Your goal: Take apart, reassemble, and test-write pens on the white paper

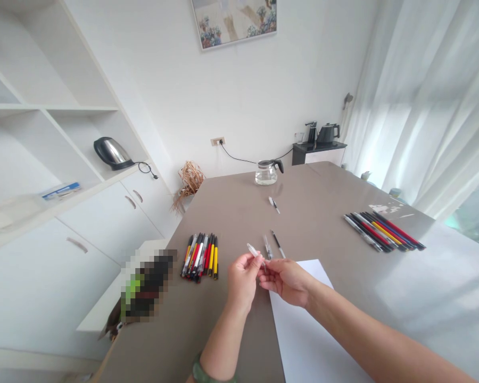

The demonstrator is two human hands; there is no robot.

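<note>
Between my two hands, above the table, is a clear-and-white pen [252,248], tilted with its upper end pointing away to the left. My left hand [241,279] is closed round its body. At its lower end, the fingertips of my right hand [289,282] pinch the pen; the exact spot is partly hidden by the fingers. Just beyond the hands lie a clear pen barrel [267,248] and a thin dark-tipped pen refill [278,243]. Farther back is a small white-and-black pen part [274,205]. White paper [303,332] lies under my right forearm.
A bundle of mixed pens [199,257] lies left of my hands; a row of pens [383,231] lies far right. A glass pot [266,173] stands at the table's back. A pixelated dark item [149,287] is beside the left edge.
</note>
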